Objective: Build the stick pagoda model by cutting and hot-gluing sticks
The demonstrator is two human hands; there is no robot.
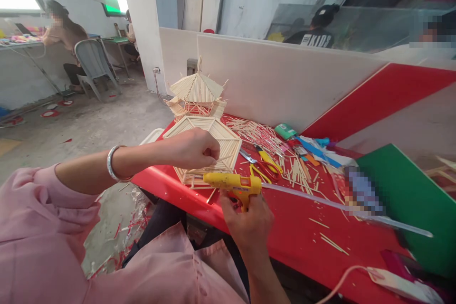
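My right hand (251,223) grips a yellow hot glue gun (228,181) by its handle, nozzle pointing left. A long clear glue stick (338,205) runs out of its back to the right. Just above the nozzle, my left hand (195,148) is closed over a many-sided roof of thin wooden sticks (228,145); what its fingers hold, if anything, is hidden. The nozzle tip lies near the roof's front edge. Behind it stands a tiered stick pavilion (197,88) with a pointed roof.
Loose sticks (254,133), scissors (265,166) and yellow-handled pliers (269,159) lie on the red table (285,228). A green board (409,209) leans at right, near a white power strip (402,285). A white panel (267,80) borders the back. Other people sit beyond.
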